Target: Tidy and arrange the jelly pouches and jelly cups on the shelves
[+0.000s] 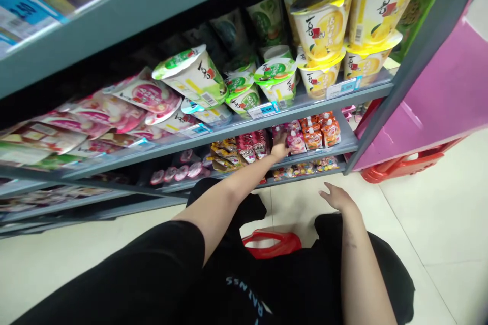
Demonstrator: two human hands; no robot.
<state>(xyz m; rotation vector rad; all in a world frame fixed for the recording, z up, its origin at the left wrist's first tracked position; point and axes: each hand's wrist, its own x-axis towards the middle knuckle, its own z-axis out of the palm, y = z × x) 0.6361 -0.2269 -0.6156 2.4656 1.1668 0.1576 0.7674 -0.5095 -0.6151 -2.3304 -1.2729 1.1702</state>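
Pouches of soft, shiny pink plastic (296, 142) stand on a low grey shelf (324, 153), and the bare left hand (280, 149) is right at their left side. The fingers are small and dim from up here, so I can't make out if they pinch a pouch or only touch it. The bare right hand (338, 197) hangs in the air in front of the shelf, its fingers loose and spread, with nothing in them.

Some things could go wrong. The packs sit close together, so a quick tug on one could knock over the next. The squat, shiny orange pouches (312, 138) are just to the right, and a bump from the side might tip them too. On the other side, the red and white plastic bags (261, 146) are near the left wrist, so a wide swing of the arm could drag one off the edge. Soft packs bend when squeezed, so a weak hold could let one slip and drop to the pale tile floor (430, 223).

The front pink one looks to stand tall, narrow end up and wide base down. Its long way runs up and down, and its flat face points out at the person.
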